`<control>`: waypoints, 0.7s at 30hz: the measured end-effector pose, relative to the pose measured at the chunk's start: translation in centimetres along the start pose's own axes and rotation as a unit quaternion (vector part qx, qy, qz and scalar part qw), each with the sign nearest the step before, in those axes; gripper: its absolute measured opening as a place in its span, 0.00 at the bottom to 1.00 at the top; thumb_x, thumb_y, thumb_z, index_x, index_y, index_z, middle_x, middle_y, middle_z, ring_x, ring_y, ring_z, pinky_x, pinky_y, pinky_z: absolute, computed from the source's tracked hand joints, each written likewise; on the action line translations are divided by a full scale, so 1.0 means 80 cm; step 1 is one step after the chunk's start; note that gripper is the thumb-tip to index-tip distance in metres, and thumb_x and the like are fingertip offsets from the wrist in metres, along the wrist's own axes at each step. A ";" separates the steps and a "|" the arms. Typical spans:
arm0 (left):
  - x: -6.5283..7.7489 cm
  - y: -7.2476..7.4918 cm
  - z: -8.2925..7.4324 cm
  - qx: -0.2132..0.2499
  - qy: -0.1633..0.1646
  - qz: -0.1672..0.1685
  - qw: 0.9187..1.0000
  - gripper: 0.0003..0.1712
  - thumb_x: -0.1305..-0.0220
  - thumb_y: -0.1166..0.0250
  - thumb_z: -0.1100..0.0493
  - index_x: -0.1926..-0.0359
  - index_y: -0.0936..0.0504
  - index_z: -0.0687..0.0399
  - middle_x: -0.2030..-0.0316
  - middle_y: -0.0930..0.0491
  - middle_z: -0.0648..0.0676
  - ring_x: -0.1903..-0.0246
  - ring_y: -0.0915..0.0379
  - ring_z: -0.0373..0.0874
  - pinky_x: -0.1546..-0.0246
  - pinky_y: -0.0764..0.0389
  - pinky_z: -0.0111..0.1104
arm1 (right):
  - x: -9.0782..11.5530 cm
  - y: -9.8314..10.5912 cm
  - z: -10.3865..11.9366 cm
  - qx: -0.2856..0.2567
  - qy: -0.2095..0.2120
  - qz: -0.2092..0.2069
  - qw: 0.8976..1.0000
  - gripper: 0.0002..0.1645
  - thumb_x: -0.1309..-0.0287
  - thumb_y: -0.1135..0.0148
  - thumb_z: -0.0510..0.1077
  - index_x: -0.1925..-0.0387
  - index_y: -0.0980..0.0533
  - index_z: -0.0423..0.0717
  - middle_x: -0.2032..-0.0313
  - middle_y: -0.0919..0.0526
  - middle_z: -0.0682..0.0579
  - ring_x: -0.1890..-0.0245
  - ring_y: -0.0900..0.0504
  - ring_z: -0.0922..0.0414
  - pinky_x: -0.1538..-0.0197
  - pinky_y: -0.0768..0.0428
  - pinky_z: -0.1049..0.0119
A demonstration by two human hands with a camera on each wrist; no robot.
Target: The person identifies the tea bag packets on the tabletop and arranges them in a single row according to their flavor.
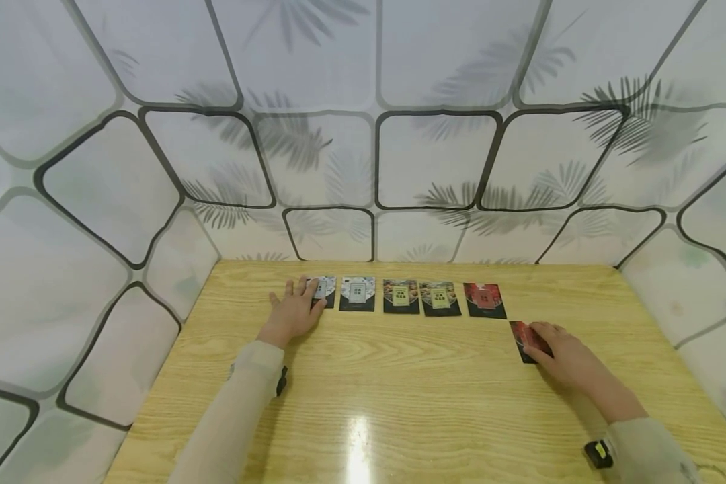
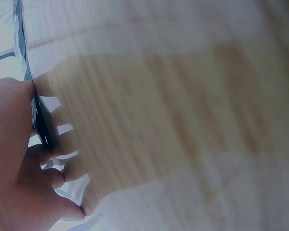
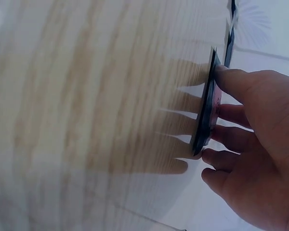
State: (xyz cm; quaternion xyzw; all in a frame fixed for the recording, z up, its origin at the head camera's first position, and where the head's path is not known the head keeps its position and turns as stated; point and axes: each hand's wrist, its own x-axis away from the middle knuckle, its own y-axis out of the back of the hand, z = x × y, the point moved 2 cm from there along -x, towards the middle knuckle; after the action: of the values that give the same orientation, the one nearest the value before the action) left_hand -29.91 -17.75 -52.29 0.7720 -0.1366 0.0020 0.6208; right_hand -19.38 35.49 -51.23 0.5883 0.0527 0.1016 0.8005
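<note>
My left hand point(image 1: 293, 312) lies with spread fingers over a blue-and-white packet point(image 1: 325, 288), the leftmost in a row. In the left wrist view its dark edge shows beside the left hand point(image 2: 24, 159). My right hand point(image 1: 565, 353) rests on a red-and-black packet point(image 1: 520, 336), covering its right part. The right wrist view shows the thumb and fingertips of the right hand point(image 3: 250, 130) touching the face of this packet point(image 3: 209, 110); no pinch round it shows. It lies on the table nearer to me than the row, at the right end.
The row continues with a second blue-and-white packet point(image 1: 357, 294), two yellow-labelled packets point(image 1: 401, 296) and another red packet point(image 1: 485, 300). They lie on a wooden table point(image 1: 399, 390) near its back edge. Patterned walls point(image 1: 435, 161) stand behind and at both sides.
</note>
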 end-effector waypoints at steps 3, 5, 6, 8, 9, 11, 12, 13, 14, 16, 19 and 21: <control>0.001 0.001 -0.001 0.000 0.001 0.001 1.000 0.40 0.15 0.61 0.37 0.14 0.55 0.50 0.15 0.58 0.64 0.18 0.65 0.72 0.28 0.59 0.80 | -0.003 0.000 -0.005 -0.005 0.003 -0.001 1.000 0.37 0.24 0.39 0.52 0.30 0.32 0.25 0.34 0.29 0.19 0.37 0.28 0.20 0.39 0.26 0.26; 0.001 0.002 -0.001 0.000 0.001 0.001 1.000 0.41 0.15 0.61 0.37 0.13 0.55 0.49 0.15 0.58 0.64 0.18 0.65 0.72 0.28 0.59 0.80 | -0.006 0.000 -0.008 -0.007 0.006 -0.004 1.000 0.37 0.24 0.38 0.51 0.31 0.32 0.25 0.36 0.29 0.18 0.39 0.26 0.20 0.40 0.25 0.27; 0.001 0.002 -0.001 -0.001 0.001 0.000 1.000 0.41 0.15 0.61 0.37 0.13 0.55 0.49 0.15 0.58 0.64 0.18 0.65 0.72 0.28 0.59 0.80 | -0.007 0.000 -0.010 -0.009 0.006 -0.005 1.000 0.36 0.24 0.38 0.51 0.31 0.32 0.25 0.36 0.29 0.18 0.40 0.26 0.19 0.41 0.24 0.26; 0.001 0.002 -0.001 0.000 0.000 0.000 1.000 0.40 0.15 0.61 0.37 0.14 0.54 0.49 0.15 0.58 0.64 0.18 0.65 0.72 0.28 0.59 0.80 | -0.009 0.001 -0.013 -0.010 0.003 -0.005 1.000 0.36 0.24 0.38 0.51 0.31 0.32 0.26 0.37 0.29 0.17 0.41 0.26 0.18 0.42 0.24 0.26; 0.001 0.002 -0.001 0.001 0.001 0.000 1.000 0.41 0.15 0.61 0.37 0.13 0.55 0.49 0.15 0.58 0.64 0.18 0.65 0.72 0.28 0.59 0.80 | -0.010 0.002 -0.015 -0.011 0.002 -0.005 1.000 0.36 0.24 0.38 0.51 0.31 0.32 0.26 0.37 0.29 0.16 0.41 0.26 0.18 0.43 0.24 0.26; 0.001 0.003 -0.001 0.001 0.001 0.001 1.000 0.40 0.15 0.61 0.37 0.14 0.54 0.49 0.15 0.58 0.64 0.18 0.65 0.71 0.28 0.59 0.80 | -0.012 0.004 -0.017 -0.013 -0.001 -0.004 1.000 0.36 0.24 0.39 0.51 0.30 0.32 0.27 0.37 0.30 0.15 0.41 0.26 0.17 0.43 0.24 0.25; 0.001 0.003 -0.001 0.002 0.001 0.001 1.000 0.40 0.15 0.61 0.37 0.14 0.54 0.49 0.15 0.58 0.64 0.18 0.65 0.71 0.28 0.59 0.80 | -0.013 0.004 -0.018 -0.012 -0.002 -0.003 1.000 0.36 0.24 0.38 0.51 0.30 0.32 0.27 0.37 0.30 0.15 0.42 0.26 0.17 0.44 0.24 0.25; 0.001 0.003 -0.001 0.002 0.000 0.000 1.000 0.40 0.15 0.61 0.37 0.14 0.54 0.50 0.15 0.58 0.64 0.18 0.65 0.71 0.28 0.59 0.80 | -0.014 0.005 -0.018 -0.011 -0.002 -0.002 1.000 0.36 0.24 0.38 0.51 0.30 0.32 0.27 0.37 0.30 0.15 0.42 0.25 0.17 0.44 0.24 0.25; 0.001 0.003 -0.002 0.002 0.000 0.000 1.000 0.40 0.15 0.61 0.37 0.14 0.54 0.50 0.15 0.58 0.64 0.18 0.65 0.71 0.28 0.59 0.80 | -0.015 0.006 -0.019 -0.011 0.000 -0.003 1.000 0.36 0.24 0.38 0.51 0.30 0.32 0.26 0.38 0.30 0.15 0.43 0.25 0.18 0.44 0.23 0.26; 0.001 0.003 -0.002 0.002 0.000 -0.001 1.000 0.41 0.15 0.61 0.37 0.14 0.54 0.49 0.15 0.58 0.63 0.18 0.65 0.71 0.28 0.59 0.79 | -0.018 0.007 -0.019 -0.009 0.002 -0.001 1.000 0.36 0.24 0.38 0.51 0.31 0.32 0.26 0.37 0.30 0.15 0.41 0.26 0.18 0.44 0.24 0.26; 0.001 0.002 -0.002 0.006 0.000 -0.004 1.000 0.41 0.15 0.61 0.36 0.14 0.54 0.49 0.15 0.58 0.63 0.18 0.65 0.71 0.28 0.59 0.79 | -0.021 0.009 -0.018 -0.010 0.003 0.002 1.000 0.35 0.23 0.39 0.50 0.31 0.33 0.26 0.37 0.30 0.15 0.40 0.27 0.17 0.43 0.24 0.26; 0.001 0.002 -0.002 0.008 0.001 -0.006 1.000 0.41 0.15 0.60 0.36 0.13 0.54 0.49 0.15 0.58 0.63 0.18 0.65 0.71 0.28 0.60 0.79 | -0.023 0.010 -0.018 -0.011 0.001 0.006 1.000 0.35 0.23 0.39 0.50 0.31 0.33 0.26 0.37 0.31 0.14 0.39 0.28 0.16 0.43 0.25 0.25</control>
State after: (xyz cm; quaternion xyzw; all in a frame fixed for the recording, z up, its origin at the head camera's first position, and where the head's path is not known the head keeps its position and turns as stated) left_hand -29.81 -17.68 -52.09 0.7775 -0.1311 -0.0003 0.6151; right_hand -21.56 36.64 -50.94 0.5798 0.0488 0.1070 0.8062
